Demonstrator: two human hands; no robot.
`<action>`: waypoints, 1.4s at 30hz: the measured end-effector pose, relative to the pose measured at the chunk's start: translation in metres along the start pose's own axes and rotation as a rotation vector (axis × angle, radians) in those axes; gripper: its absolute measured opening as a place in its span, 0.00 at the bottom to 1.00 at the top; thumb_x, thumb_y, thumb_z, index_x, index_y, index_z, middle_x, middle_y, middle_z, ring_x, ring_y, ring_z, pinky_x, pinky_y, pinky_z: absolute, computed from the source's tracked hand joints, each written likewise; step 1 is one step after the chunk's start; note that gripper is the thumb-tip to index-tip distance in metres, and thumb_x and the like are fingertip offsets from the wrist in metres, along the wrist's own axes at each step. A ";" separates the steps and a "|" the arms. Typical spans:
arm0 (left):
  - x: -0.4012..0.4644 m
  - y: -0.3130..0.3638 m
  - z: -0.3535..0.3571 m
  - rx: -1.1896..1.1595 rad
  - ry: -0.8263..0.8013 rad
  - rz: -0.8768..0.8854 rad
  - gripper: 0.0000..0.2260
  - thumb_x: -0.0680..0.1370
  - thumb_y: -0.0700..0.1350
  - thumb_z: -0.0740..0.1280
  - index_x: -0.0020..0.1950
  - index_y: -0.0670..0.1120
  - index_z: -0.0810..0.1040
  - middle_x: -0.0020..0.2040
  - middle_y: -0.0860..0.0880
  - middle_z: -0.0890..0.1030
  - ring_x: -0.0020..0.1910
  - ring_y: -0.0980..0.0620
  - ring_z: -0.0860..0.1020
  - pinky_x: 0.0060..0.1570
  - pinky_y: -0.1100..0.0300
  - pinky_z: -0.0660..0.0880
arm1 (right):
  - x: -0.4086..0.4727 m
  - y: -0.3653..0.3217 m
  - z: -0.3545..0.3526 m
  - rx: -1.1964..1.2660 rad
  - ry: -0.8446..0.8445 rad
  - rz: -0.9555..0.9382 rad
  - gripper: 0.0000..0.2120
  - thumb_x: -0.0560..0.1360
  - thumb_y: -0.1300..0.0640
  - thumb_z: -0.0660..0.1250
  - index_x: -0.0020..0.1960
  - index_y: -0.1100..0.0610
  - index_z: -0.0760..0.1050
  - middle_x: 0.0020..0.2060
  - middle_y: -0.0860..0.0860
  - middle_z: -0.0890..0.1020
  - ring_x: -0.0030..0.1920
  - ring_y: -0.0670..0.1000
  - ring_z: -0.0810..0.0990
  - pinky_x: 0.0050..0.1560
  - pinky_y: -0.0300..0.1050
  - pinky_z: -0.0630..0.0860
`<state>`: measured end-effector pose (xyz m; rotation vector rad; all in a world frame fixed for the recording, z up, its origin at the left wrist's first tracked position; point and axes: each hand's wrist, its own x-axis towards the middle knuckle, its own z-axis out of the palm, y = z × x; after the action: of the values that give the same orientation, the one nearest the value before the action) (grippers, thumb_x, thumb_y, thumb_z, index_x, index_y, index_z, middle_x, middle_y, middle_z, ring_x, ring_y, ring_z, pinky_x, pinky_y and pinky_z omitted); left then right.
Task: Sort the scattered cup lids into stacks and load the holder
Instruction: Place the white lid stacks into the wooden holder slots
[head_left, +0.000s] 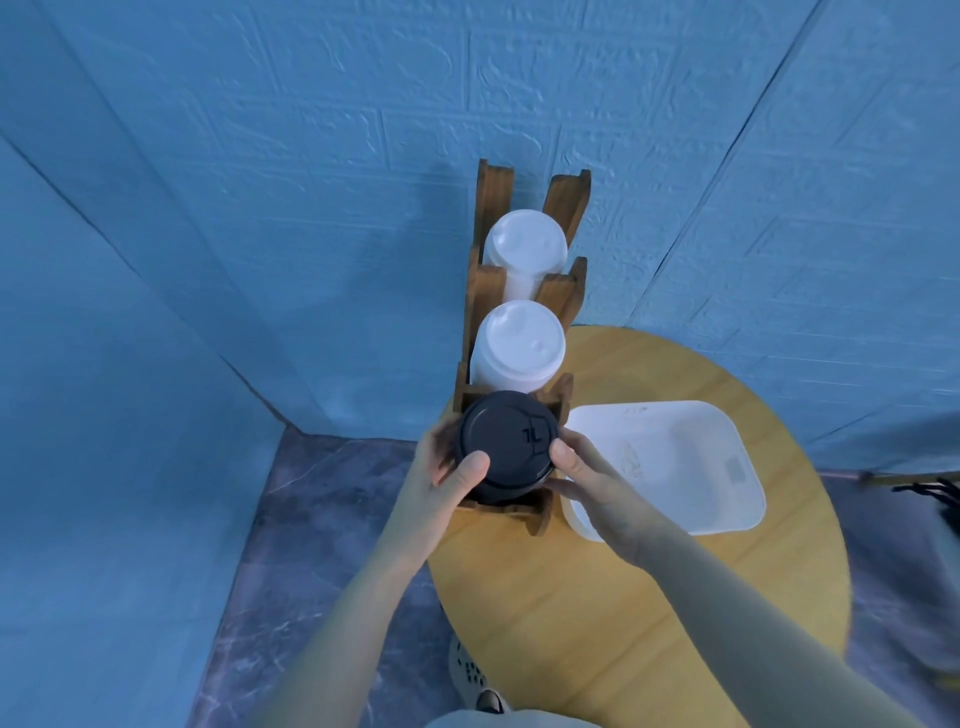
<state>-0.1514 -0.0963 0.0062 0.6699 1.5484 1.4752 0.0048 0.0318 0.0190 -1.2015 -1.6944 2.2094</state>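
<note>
A brown wooden lid holder (488, 291) with three stepped slots stands on the round wooden table (649, 597). A stack of white lids (524, 244) fills the far slot, and a second white stack (517, 345) fills the middle one. A stack of black lids (506, 441) sits in the near slot. My left hand (452, 478) grips the black stack from the left, thumb on its front rim. From the right, my right hand (587, 478) holds the same stack, thumb on the rim.
A white plastic tub (675, 467) lies on the table just right of the holder, with nothing visible inside. Blue textured walls rise close behind and to the left. Grey marbled floor shows beyond the table's left edge. Dark cables lie at the far right.
</note>
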 end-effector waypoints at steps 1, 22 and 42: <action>0.001 -0.004 -0.001 -0.012 0.018 -0.016 0.46 0.61 0.72 0.75 0.71 0.48 0.67 0.68 0.53 0.76 0.65 0.61 0.76 0.62 0.65 0.75 | 0.002 0.002 0.002 -0.006 0.015 -0.003 0.45 0.59 0.27 0.69 0.70 0.45 0.64 0.63 0.41 0.77 0.63 0.43 0.75 0.62 0.40 0.70; 0.011 -0.017 -0.002 0.053 0.066 -0.116 0.28 0.74 0.59 0.66 0.72 0.51 0.70 0.66 0.58 0.77 0.63 0.66 0.75 0.65 0.65 0.73 | 0.015 0.017 -0.001 0.072 0.062 0.075 0.44 0.61 0.30 0.73 0.71 0.46 0.64 0.65 0.43 0.75 0.66 0.46 0.72 0.73 0.54 0.63; 0.004 -0.012 0.007 0.024 0.085 -0.048 0.30 0.73 0.55 0.67 0.74 0.48 0.69 0.68 0.57 0.76 0.63 0.68 0.74 0.60 0.73 0.72 | -0.003 0.014 -0.003 0.080 0.027 0.053 0.38 0.65 0.33 0.72 0.71 0.43 0.66 0.65 0.41 0.76 0.66 0.45 0.73 0.71 0.52 0.66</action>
<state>-0.1449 -0.0913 -0.0055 0.5863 1.6382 1.4680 0.0141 0.0274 0.0081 -1.2651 -1.5666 2.2571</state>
